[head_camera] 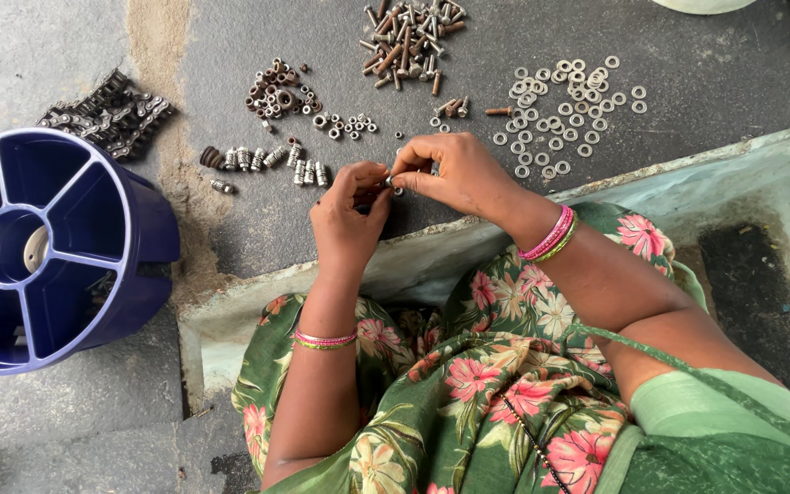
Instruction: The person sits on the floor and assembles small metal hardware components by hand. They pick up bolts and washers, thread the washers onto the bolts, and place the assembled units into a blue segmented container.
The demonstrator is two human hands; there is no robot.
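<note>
Fingertips of left hand [347, 215] and right hand [454, 174] are pinched together on a small bolt [391, 183], held just above loose washers [564, 110] on the floor.

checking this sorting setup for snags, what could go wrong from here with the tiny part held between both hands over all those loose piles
1. The small metal part is pinched only by the fingertips of the left hand and right hand; it could slip and vanish among the washers or nuts.
2. The piles lie close together on the floor, so a brushing wrist could mix the washers with the bolts.
3. The blue bin sits far to the left, so carried parts might drop.
</note>
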